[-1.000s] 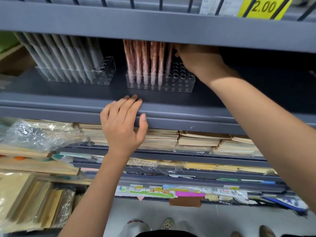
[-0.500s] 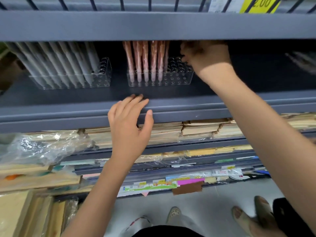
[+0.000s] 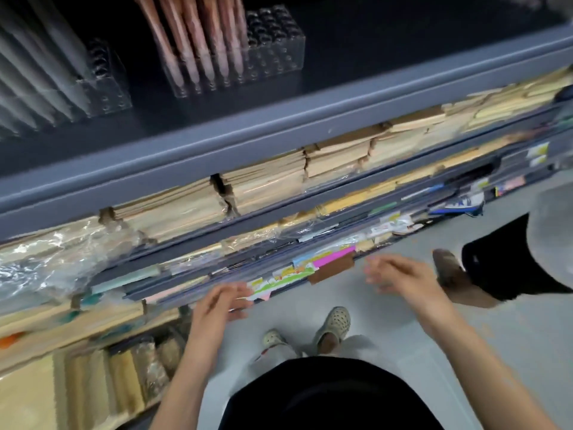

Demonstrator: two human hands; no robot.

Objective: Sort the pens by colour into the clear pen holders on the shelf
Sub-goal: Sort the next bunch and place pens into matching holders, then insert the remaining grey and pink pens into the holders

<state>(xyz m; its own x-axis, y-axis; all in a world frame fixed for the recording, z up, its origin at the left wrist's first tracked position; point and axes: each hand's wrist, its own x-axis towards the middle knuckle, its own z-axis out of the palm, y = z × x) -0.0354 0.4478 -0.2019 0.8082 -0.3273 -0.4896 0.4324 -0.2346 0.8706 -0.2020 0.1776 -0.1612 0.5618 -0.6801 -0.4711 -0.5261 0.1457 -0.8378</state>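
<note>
Head view: pink pens (image 3: 198,41) are stood in a clear holder (image 3: 274,54), upper middle. Far below, the left hand (image 3: 221,301) and right hand (image 3: 400,274) are seen loosely spread, empty.

Stacks of tan notebooks (image 3: 263,184) lie side by side, blurred; crinkled clear plastic wrap (image 3: 46,252) covers goods at the left; the lower racks (image 3: 273,217) beneath carry flat paper packs; a pink strip (image 3: 333,256) sits just above a brown patch (image 3: 333,271) on a front edge; beige packs (image 3: 93,383) stand at the lower left; 2 beige perforated clogs (image 3: 333,324) stand on the pale grey floor (image 3: 496,336); at the right a brown shoe (image 3: 446,268) shows beside a black garment (image 3: 502,259).
</note>
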